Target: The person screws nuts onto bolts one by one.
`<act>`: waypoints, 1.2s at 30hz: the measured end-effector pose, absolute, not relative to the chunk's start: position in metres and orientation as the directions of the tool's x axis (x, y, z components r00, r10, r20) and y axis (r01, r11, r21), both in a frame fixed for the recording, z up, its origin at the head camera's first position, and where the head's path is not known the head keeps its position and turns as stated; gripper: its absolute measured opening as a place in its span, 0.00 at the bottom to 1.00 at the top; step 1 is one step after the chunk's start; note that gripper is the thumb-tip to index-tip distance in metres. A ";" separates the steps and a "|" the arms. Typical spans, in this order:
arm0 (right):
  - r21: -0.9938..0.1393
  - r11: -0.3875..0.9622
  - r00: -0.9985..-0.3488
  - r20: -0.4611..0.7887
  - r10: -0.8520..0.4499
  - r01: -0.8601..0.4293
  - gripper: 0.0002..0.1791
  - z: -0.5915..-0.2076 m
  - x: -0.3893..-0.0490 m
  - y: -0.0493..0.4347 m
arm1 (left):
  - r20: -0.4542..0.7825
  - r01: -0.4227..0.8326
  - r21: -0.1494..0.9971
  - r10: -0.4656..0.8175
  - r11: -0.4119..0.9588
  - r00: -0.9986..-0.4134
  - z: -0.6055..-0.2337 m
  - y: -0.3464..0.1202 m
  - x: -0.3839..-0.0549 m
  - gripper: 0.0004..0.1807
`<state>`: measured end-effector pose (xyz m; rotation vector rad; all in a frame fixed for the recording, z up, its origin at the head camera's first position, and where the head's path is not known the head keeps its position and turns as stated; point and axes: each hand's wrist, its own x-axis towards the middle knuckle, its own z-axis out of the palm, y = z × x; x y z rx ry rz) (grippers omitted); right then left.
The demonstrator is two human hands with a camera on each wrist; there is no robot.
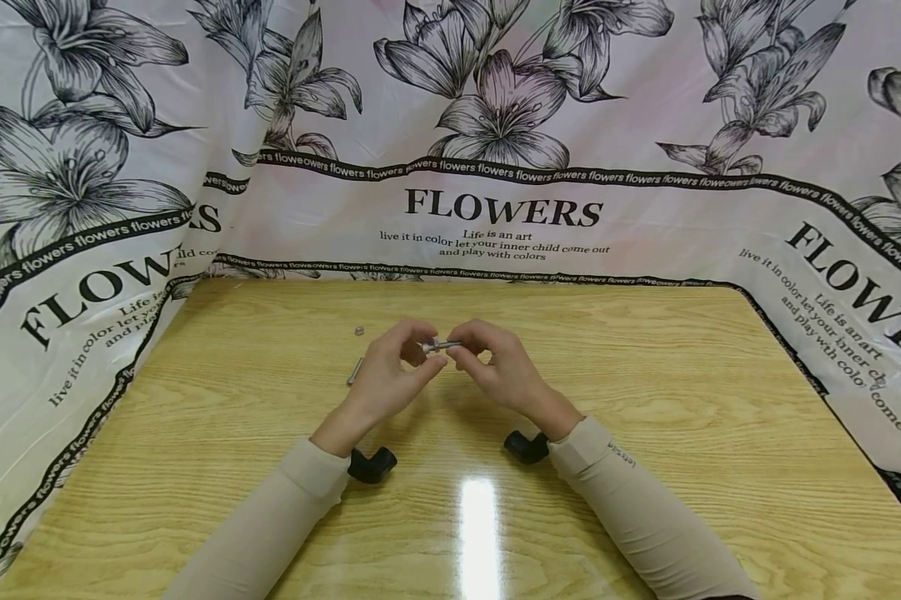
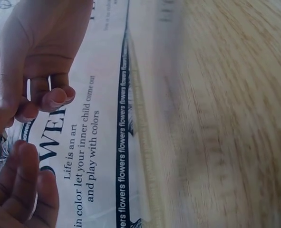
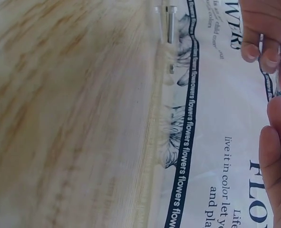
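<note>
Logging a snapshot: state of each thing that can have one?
Left hand: pinching metal piece
Right hand: pinching same piece
Metal piece: held up between hands
Loose bolt: lying on table
Nut-like part: on table, apart from bolt
Black bent pieces: by each wrist, partly hidden

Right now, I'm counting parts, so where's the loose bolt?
In the head view, the bolt lies on the table, just left of the left hand, with a small nut beyond it.
</note>
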<state>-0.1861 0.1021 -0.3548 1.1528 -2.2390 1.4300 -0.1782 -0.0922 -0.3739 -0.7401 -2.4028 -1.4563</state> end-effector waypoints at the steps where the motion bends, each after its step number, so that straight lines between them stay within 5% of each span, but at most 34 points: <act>1: -0.656 0.207 -0.659 0.576 -0.485 -0.726 0.06 -0.355 -0.186 0.102 | 0.462 0.548 0.750 0.301 0.370 -0.834 -0.374 -0.092 -0.179 0.12; 9: -0.636 0.183 -0.632 0.605 -0.485 -0.749 0.06 -0.351 -0.184 0.100 | 0.468 0.560 0.737 0.312 0.379 -0.827 -0.374 -0.093 -0.179 0.04; 17: -0.643 0.185 -0.638 0.596 -0.487 -0.743 0.05 -0.360 -0.190 0.102 | 0.401 0.488 0.770 0.282 0.412 -0.871 -0.374 -0.093 -0.177 0.11; 25: -0.644 0.180 -0.636 0.599 -0.486 -0.744 0.05 -0.383 -0.207 0.106 | 0.507 0.595 0.720 0.313 0.357 -0.803 -0.376 -0.092 -0.180 0.08; 36: -0.638 0.191 -0.636 0.596 -0.491 -0.746 0.05 -0.352 -0.183 0.101 | 0.407 0.498 0.756 0.291 0.424 -0.866 -0.375 -0.093 -0.177 0.14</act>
